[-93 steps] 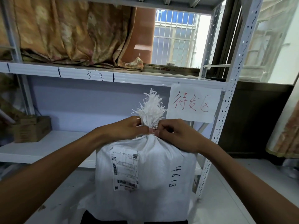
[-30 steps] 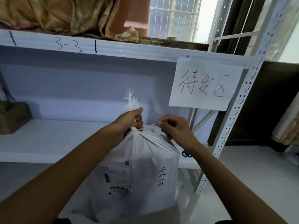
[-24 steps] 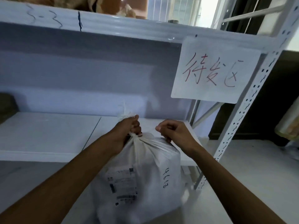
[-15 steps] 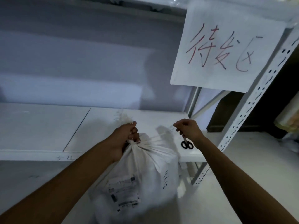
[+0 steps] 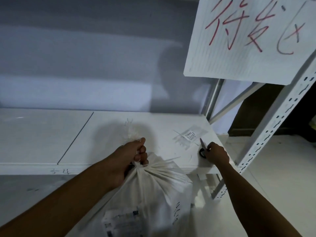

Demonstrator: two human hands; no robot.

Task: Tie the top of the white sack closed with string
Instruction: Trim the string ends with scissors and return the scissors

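The white sack (image 5: pixel 153 194) stands on the floor in front of the lower shelf, its top gathered into a neck with a frayed tuft (image 5: pixel 130 130) sticking up. My left hand (image 5: pixel 132 156) is clenched around that neck. A thin white string end (image 5: pixel 171 159) trails off to the right from the neck. My right hand (image 5: pixel 216 153) rests on the shelf at the right, fingers closed on the black handles of a pair of scissors (image 5: pixel 202 149), blades pointing away.
The white shelf board (image 5: pixel 51 134) runs across the view. A clear plastic bag with a small label (image 5: pixel 189 135) lies near the scissors. A perforated upright post (image 5: pixel 266 137) stands at the right. A paper sign with red writing (image 5: pixel 248 36) hangs above.
My right hand let go of the sack's top, reached right to the shelf and closed on the scissors. My left hand kept hold of the neck. The view tilted down.
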